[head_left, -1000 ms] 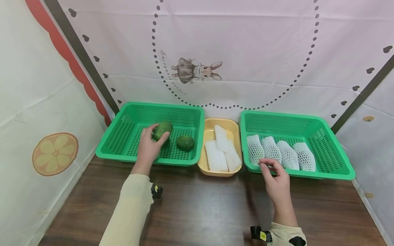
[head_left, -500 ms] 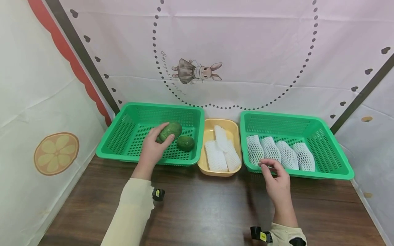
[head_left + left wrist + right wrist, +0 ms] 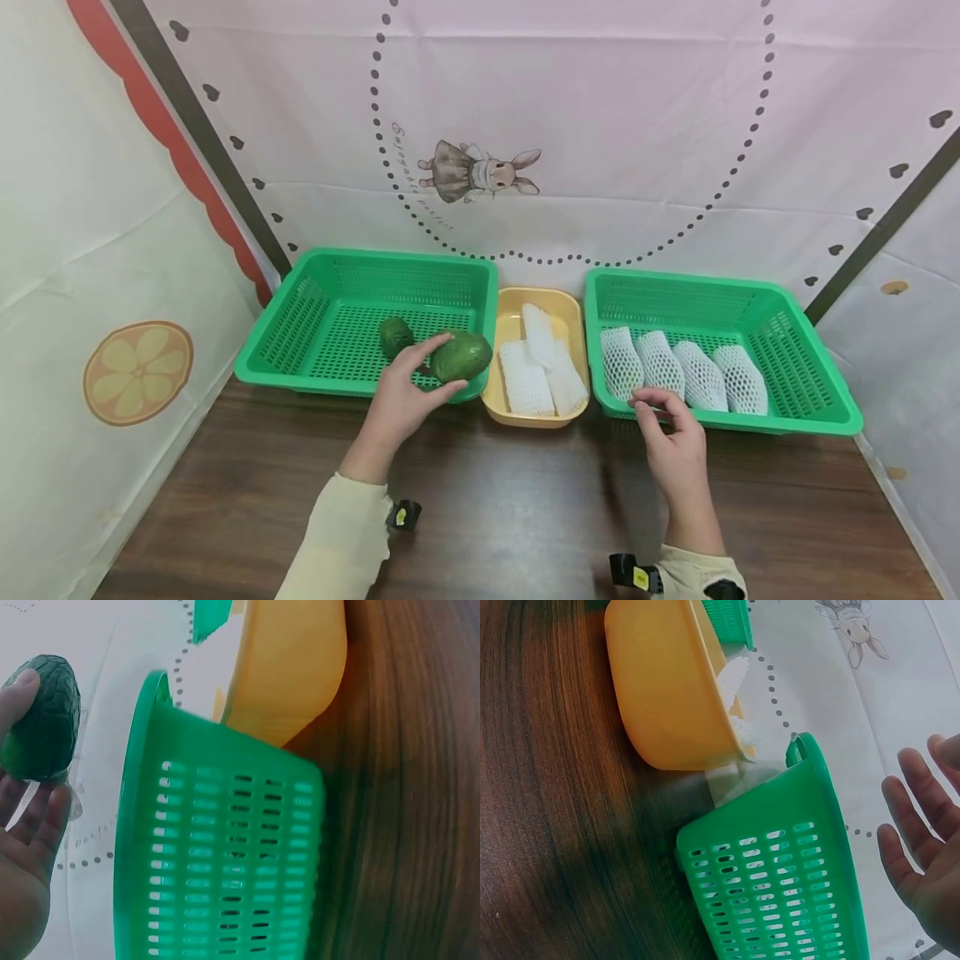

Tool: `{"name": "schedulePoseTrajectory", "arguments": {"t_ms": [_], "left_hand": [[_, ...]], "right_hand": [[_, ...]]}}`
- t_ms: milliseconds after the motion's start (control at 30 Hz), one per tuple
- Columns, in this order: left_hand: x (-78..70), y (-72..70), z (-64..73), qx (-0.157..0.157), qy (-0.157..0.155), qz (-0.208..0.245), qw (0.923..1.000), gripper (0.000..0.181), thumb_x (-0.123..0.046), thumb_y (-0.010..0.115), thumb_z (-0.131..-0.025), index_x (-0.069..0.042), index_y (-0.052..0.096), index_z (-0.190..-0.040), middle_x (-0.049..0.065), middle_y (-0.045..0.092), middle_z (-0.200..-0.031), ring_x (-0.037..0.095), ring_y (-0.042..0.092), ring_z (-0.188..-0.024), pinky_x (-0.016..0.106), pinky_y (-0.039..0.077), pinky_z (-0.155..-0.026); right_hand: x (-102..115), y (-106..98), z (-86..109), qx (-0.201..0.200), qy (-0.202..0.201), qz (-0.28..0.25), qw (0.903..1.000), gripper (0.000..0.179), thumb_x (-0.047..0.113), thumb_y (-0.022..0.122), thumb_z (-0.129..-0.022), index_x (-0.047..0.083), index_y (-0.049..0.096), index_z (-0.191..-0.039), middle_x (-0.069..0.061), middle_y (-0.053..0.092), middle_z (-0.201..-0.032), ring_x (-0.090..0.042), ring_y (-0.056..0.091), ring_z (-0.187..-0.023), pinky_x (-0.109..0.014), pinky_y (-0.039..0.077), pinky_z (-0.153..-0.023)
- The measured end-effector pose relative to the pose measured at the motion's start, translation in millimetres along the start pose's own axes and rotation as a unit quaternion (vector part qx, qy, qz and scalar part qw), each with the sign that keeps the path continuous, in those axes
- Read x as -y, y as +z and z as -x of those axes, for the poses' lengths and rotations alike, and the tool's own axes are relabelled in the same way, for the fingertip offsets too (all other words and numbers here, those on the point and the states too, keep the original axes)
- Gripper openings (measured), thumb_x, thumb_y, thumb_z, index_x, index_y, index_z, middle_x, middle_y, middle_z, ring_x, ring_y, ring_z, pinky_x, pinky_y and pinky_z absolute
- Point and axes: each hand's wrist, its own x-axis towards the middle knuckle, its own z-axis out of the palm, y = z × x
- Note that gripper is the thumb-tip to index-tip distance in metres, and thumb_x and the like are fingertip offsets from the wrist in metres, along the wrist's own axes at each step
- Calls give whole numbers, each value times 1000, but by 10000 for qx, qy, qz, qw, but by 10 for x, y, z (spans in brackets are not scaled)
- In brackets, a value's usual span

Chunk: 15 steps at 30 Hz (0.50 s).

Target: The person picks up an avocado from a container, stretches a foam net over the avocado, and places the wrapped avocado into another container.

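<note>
My left hand (image 3: 408, 396) pinches a dark green avocado (image 3: 461, 357) between thumb and fingers, held above the right end of the left green basket (image 3: 288, 379). The left wrist view shows this avocado (image 3: 46, 720) higher than the basket rim. Another avocado (image 3: 396, 337) lies in that basket, just past the fingers. Whatever sits directly beneath the held one is mostly hidden. My right hand (image 3: 675, 450) hovers at the front rim of the right green basket (image 3: 817, 425), fingers loosely bent and holding nothing. In that basket several avocados in white foam nets (image 3: 660, 364) stand in a row.
Between the two baskets stands a yellow tray (image 3: 536, 423) with a few white foam net sleeves (image 3: 527, 379) in it. All three containers rest on a dark wooden table (image 3: 510, 508). A printed white cloth (image 3: 615, 125) rises behind them.
The left hand has lifted the avocado and carried it rightward, toward the yellow tray. An avocado it covered before now shows in the left basket. The right hand stays where it was.
</note>
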Motion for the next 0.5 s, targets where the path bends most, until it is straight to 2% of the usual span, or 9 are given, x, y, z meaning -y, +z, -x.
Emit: {"name": "schedulePoseTrajectory", "arguments": {"t_ms": [133, 200, 367, 500], "left_hand": [[-36, 60, 51, 120, 145, 4, 9998, 61, -25, 82, -69, -21, 59, -124, 4, 58, -119, 20, 53, -93, 38, 48, -75], [-45, 89, 74, 180, 267, 16, 9995, 60, -24, 83, -68, -21, 59, -123, 3, 58, -119, 18, 53, -93, 37, 48, -76], [-82, 174, 151, 244, 706, 112, 9971, 61, -20, 83, -66, -18, 60, -123, 1, 57, -124, 17, 51, -105, 38, 49, -80], [-107, 245, 218, 304, 974, 227, 9945, 62, -19, 84, -64, -16, 61, -122, 0, 58, -123, 16, 49, -110, 38, 48, -85]], "right_hand": [[-5, 5, 7, -13, 22, 36, 10000, 13, 6, 56, -92, 0, 64, -100, 3, 63, -90, -6, 54, -89, -18, 40, -74], [88, 10, 30, -19, 60, 46, 10000, 13, 3, 55, -91, -2, 64, -100, -2, 64, -90, -5, 54, -88, -19, 41, -74], [315, 28, 77, -27, 110, 92, 9999, 12, -5, 53, -90, -8, 62, -97, -17, 62, -90, -4, 54, -85, -19, 41, -74], [171, 22, 46, -7, 91, 71, 9999, 12, -2, 54, -90, -6, 62, -98, -12, 63, -90, -4, 54, -86, -17, 40, -73]]}}
